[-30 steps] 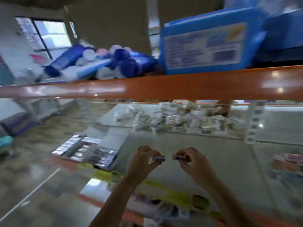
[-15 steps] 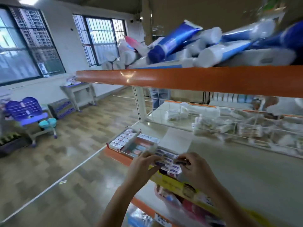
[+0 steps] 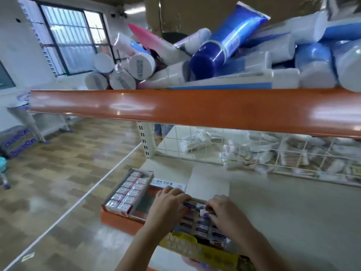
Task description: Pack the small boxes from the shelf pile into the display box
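Note:
Two open display boxes lie on the lower shelf. The left display box (image 3: 125,196) holds rows of small red-and-white boxes. The nearer display box (image 3: 203,225) holds rows of small blue-and-white boxes. My left hand (image 3: 168,204) rests with curled fingers on a small blue-and-white box (image 3: 190,204) at the far end of that row. Just beside it, my right hand (image 3: 224,212) pinches another small box (image 3: 203,213) over the same display box. The pile of small white packs (image 3: 244,153) lies behind a wire grid at the back of the shelf.
An orange upper shelf edge (image 3: 175,108) hangs above my hands, loaded with blue and white tubes (image 3: 224,47). A yellow label strip (image 3: 195,249) runs along the lower shelf's front. To the left is open wooden floor (image 3: 48,182) with a white line.
My view swung left and down toward the display boxes. Both hands, each carrying a small box, came down from mid-air onto the nearer display box.

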`<action>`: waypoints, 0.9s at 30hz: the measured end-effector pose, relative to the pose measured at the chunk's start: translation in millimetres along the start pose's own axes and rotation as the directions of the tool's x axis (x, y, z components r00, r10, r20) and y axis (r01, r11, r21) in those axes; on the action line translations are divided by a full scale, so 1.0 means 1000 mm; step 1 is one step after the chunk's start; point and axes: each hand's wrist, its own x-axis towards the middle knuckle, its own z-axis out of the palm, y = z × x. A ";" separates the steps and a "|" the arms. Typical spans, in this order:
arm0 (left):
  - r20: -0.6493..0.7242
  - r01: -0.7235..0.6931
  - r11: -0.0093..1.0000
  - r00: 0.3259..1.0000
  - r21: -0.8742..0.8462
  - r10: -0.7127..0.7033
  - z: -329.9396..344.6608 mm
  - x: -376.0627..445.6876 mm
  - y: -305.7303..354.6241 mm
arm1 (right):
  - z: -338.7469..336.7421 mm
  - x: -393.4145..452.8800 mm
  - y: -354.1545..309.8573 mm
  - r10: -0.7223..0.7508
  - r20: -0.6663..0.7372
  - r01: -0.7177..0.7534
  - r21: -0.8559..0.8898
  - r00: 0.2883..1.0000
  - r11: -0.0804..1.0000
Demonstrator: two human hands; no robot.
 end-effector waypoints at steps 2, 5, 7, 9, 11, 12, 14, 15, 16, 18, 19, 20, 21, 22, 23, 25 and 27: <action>0.003 -0.039 0.999 0.999 -0.012 0.039 0.002 0.005 -0.002 | 0.002 0.001 -0.004 0.035 0.002 -0.035 -0.004 0.999 0.999; 0.003 -0.084 0.994 0.996 -0.067 0.084 0.003 0.011 -0.008 | 0.006 0.003 -0.012 0.091 -0.015 -0.090 0.010 0.996 0.996; -0.006 -0.116 0.988 0.993 -0.105 0.116 0.003 0.014 -0.011 | 0.008 0.003 -0.019 0.131 -0.027 -0.131 -0.010 0.991 0.991; -0.023 -0.149 0.977 0.989 -0.151 0.147 0.001 0.017 -0.015 | 0.011 0.004 -0.025 0.172 -0.042 -0.174 -0.038 0.984 0.984; -0.022 -0.197 0.966 0.980 -0.168 0.196 0.000 0.022 -0.018 | 0.013 0.003 -0.030 0.237 -0.058 -0.240 -0.058 0.970 0.969; -0.019 -0.211 0.964 0.977 -0.163 0.210 0.000 0.023 -0.019 | 0.014 0.002 -0.031 0.255 -0.068 -0.259 -0.058 0.964 0.964; -0.012 -0.243 0.954 0.970 -0.176 0.244 0.000 0.026 -0.022 | 0.015 0.001 -0.034 0.293 -0.090 -0.298 -0.060 0.952 0.953; -0.008 -0.250 0.950 0.968 -0.187 0.253 -0.001 0.028 -0.023 | 0.016 0.001 -0.036 0.304 -0.096 -0.310 -0.062 0.948 0.949; -0.003 -0.258 0.947 0.965 -0.193 0.263 0.000 0.030 -0.024 | 0.016 0.001 -0.038 0.314 -0.098 -0.321 -0.066 0.944 0.945; 0.012 -0.288 0.936 0.955 -0.204 0.296 0.001 0.033 -0.021 | 0.014 -0.001 -0.039 0.333 -0.096 -0.339 -0.059 0.938 0.939; 0.019 -0.304 0.929 0.949 -0.211 0.315 0.002 0.035 -0.018 | 0.012 -0.002 -0.038 0.337 -0.100 -0.343 -0.049 0.936 0.938; 0.024 -0.321 0.922 0.942 -0.217 0.334 0.003 0.036 -0.015 | 0.009 -0.004 -0.036 0.342 -0.112 -0.348 -0.038 0.933 0.937; 0.029 -0.339 0.915 0.935 -0.220 0.353 0.005 0.038 -0.012 | 0.006 -0.006 -0.034 0.354 -0.132 -0.360 -0.025 0.926 0.933; 0.034 -0.354 0.908 0.928 -0.225 0.370 0.006 0.040 -0.007 | 0.002 -0.009 -0.030 0.373 -0.157 -0.380 -0.015 0.915 0.925; 0.040 -0.363 0.901 0.923 -0.237 0.383 0.008 0.041 -0.002 | -0.002 -0.013 -0.026 0.398 -0.177 -0.406 -0.012 0.900 0.914; 0.060 -0.367 0.890 0.916 -0.270 0.396 0.014 0.042 0.008 | -0.009 -0.022 -0.018 0.457 -0.207 -0.470 -0.018 0.865 0.882; 0.100 -0.364 0.889 0.909 -0.279 0.404 0.020 0.043 0.017 | -0.012 -0.031 -0.012 0.514 -0.236 -0.531 -0.012 0.825 0.847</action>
